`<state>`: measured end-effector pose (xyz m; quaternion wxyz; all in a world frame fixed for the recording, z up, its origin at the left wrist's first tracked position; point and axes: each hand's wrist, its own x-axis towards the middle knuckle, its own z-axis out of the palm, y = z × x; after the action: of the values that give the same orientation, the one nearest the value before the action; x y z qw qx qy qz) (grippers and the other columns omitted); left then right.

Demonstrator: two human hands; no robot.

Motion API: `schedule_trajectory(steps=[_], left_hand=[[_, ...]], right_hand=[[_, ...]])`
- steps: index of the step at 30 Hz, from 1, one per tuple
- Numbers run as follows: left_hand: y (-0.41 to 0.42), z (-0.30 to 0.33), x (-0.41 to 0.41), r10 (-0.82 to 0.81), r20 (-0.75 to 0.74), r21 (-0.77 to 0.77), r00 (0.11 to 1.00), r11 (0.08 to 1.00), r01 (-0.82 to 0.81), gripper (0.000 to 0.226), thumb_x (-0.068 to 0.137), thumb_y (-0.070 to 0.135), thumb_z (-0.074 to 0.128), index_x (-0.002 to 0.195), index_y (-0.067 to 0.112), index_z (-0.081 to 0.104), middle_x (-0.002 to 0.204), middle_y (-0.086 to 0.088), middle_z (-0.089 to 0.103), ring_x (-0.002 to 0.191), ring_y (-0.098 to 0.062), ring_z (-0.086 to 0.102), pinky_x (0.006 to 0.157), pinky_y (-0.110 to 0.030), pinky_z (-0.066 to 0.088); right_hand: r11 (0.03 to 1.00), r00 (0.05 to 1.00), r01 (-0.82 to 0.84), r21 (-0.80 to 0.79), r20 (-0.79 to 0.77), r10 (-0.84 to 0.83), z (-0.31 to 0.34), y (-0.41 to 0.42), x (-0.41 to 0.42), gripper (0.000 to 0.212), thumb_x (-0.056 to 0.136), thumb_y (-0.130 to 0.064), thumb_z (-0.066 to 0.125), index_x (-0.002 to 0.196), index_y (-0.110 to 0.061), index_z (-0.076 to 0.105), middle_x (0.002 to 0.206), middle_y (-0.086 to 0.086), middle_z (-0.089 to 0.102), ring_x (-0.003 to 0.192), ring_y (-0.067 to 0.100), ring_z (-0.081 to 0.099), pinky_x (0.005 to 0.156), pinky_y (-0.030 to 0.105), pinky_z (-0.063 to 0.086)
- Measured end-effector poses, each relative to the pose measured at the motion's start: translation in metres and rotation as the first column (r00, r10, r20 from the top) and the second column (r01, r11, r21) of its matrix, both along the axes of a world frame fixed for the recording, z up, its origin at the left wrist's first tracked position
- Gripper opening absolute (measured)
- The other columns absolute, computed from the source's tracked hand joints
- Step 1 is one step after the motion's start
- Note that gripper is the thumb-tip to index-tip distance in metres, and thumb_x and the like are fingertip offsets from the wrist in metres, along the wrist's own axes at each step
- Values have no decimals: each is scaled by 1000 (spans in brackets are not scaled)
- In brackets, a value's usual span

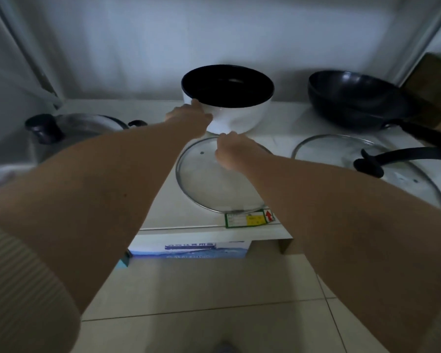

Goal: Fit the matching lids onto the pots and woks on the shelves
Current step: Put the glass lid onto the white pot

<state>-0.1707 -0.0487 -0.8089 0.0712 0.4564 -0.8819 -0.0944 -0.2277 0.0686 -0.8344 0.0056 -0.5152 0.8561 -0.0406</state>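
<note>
Taking the white pot with the dark non-stick inside (229, 103) as the landmark: nearest the viewer, in front of it on the white shelf (163, 212), lies the round glass lid with a steel rim (214, 184), flat and just short of the pot's base. The right hand (231, 151) curls over the far part of that lid, fingers closed as if round its knob (the knob itself is hidden under the hand). The left hand (189, 115) is on the pot's left side, thumb at the rim and fingers against the wall, steadying it.

To the pot's left stands a steel pot already wearing its lid with a black knob (69, 133). To its right a second glass lid (362, 171) lies under a black handle, and behind that sits the black wok (354, 100).

To do this step well, I judge the lid should be lifted level by the knob, carried back over the pot while the left hand holds it still, and lowered until the steel rim seats evenly all round.
</note>
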Motion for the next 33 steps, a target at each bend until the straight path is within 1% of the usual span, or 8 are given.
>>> schedule_trajectory(steps=[4,8,10,17,25,28,30,33], left_hand=[[-2,-3,5,-26,-6,-18,1000,1000,26,49,93,40,37,133,13,41,123,-16,56,112,-34,55,82,-34,38],[-11,10,26,-89,17,34,996,995,89,49,91,44,40,136,27,44,134,-16,54,120,-35,53,95,-38,41],[-14,12,37,-105,45,63,993,993,102,50,92,47,39,138,27,42,137,-16,52,122,-36,52,98,-40,41],[-1,10,63,-172,75,-2,982,985,172,56,90,58,32,134,25,46,130,-14,59,115,-36,58,95,-42,47],[-8,13,82,-220,106,27,970,976,218,51,95,53,31,138,28,42,138,-15,53,123,-36,52,103,-45,42],[-10,19,75,-171,-2,175,985,970,169,51,83,55,42,120,23,53,128,-13,59,114,-33,57,100,-42,45],[-19,18,60,-22,-213,216,977,974,69,38,88,27,50,121,10,56,122,-18,62,107,-34,61,96,-42,50],[-33,18,41,342,-494,492,800,868,-68,29,93,8,39,108,2,62,103,-21,68,84,-32,65,81,-40,56]], right_hand=[[997,992,-64,-36,-107,59,34,7,6,31,94,-17,43,120,-9,57,115,12,59,110,32,58,85,35,44],[995,990,-71,-65,-126,63,88,21,3,12,83,-21,52,77,-11,53,71,1,49,75,28,56,64,29,41],[994,986,-79,-72,-155,67,102,34,-1,15,80,-23,53,71,-12,48,66,0,46,71,27,52,60,26,38],[967,980,-56,-247,-201,6,124,63,-8,22,82,-31,53,89,-14,65,96,12,64,92,34,62,70,30,41],[947,983,-3,-320,-174,-55,110,7,-5,29,95,-30,44,112,-9,55,114,15,56,101,36,57,73,34,37],[962,991,25,-271,-122,-60,106,-16,-13,30,100,-30,38,119,-9,48,120,16,49,103,38,55,73,36,36],[953,994,58,-297,-76,-84,104,-26,-21,31,102,-30,36,121,-8,46,122,16,46,103,38,56,72,36,37],[936,994,101,-337,1,-107,98,-36,-35,32,101,-31,39,121,-7,46,123,17,44,103,39,56,77,38,41]])
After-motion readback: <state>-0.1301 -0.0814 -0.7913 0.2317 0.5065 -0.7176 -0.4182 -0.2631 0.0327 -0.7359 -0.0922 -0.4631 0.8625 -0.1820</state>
